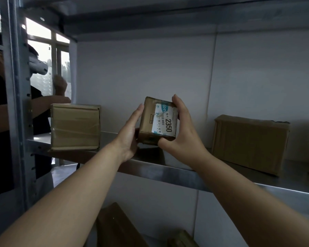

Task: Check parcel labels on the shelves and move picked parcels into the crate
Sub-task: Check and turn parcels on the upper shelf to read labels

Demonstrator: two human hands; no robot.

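Note:
I hold a small brown cardboard parcel (150,122) just above the metal shelf (168,168), tilted so its white label faces me; the label reads 2350. My left hand (128,138) presses flat against the parcel's left side with straight fingers, the thumb under its lower corner. My right hand (182,132) grips the right side, fingers curled over the top edge and thumb on the bottom. No crate is in view.
A taped brown box (75,127) stands on the shelf at left, and a larger one (250,143) at right. More parcels (118,227) lie on the lower shelf. Another person (41,107) reaches in from behind the left upright (16,104).

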